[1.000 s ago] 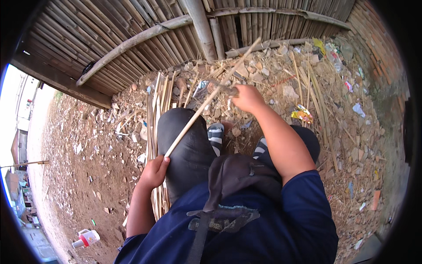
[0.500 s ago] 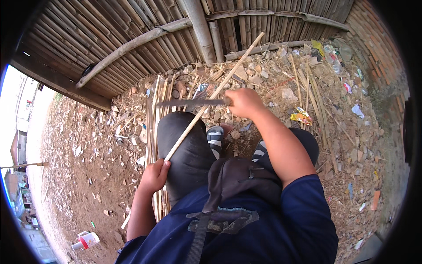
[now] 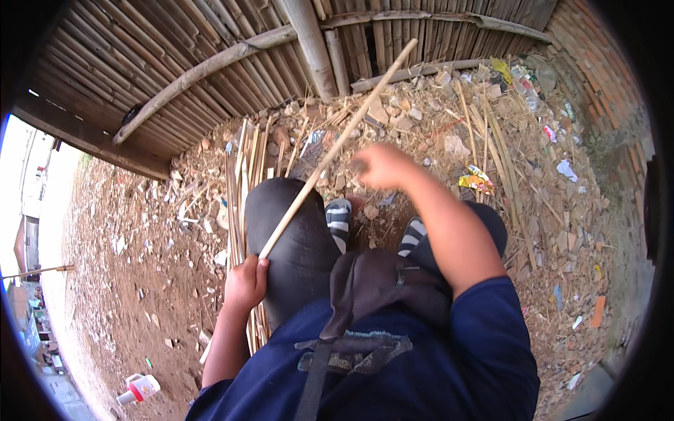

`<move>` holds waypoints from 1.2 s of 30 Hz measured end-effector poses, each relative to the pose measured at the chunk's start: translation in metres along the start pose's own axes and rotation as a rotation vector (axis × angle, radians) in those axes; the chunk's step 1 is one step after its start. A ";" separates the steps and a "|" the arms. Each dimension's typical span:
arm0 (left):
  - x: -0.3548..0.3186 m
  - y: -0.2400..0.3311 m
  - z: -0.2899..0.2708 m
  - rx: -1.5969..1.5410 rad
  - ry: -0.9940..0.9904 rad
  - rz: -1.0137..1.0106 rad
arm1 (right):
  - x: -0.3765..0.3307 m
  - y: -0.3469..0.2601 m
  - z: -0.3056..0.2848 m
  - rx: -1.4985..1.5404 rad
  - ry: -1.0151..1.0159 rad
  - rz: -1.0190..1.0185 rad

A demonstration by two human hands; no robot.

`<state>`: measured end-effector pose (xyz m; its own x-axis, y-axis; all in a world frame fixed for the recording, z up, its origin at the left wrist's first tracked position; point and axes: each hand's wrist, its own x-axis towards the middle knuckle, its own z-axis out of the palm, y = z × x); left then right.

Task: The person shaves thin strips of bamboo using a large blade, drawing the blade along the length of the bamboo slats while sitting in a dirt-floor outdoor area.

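While the person's left hand [image 3: 246,283] is clenched around the lower end of a long, straight, pale tan stick [image 3: 337,149], that end stays out of sight inside the fist. The stick slants up and rightward over the left leg of the black trousers [image 3: 270,207], its tip in front of a brown wall of bamboo slats [image 3: 210,63]; whether it touches the knee cannot be told. To its right, the right hand [image 3: 385,168] is curled, motion-blurred, around a short, dull brown handle [image 3: 359,166], and anything beyond that handle is too faint to make out. Beside the left leg lies a bundle of split tan strips [image 3: 236,186], partly covered by leg and forearm. Striped grey-and-white footwear [image 3: 338,219] shows only in part.
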<state>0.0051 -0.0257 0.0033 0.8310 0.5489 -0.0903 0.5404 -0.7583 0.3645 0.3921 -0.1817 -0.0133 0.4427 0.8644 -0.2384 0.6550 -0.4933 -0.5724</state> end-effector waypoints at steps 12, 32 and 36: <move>-0.003 -0.013 -0.010 0.015 -0.014 0.036 | -0.017 -0.028 -0.018 -0.222 0.220 0.037; -0.076 -0.205 0.096 -0.030 0.279 -0.473 | 0.003 0.087 -0.047 0.977 0.864 0.494; -0.082 -0.238 0.128 -0.049 0.050 -0.627 | 0.011 0.054 -0.041 1.063 0.850 0.461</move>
<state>-0.1746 0.0652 -0.1944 0.3502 0.9004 -0.2581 0.9153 -0.2704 0.2985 0.4573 -0.2026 -0.0151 0.9587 0.1440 -0.2454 -0.2367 -0.0748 -0.9687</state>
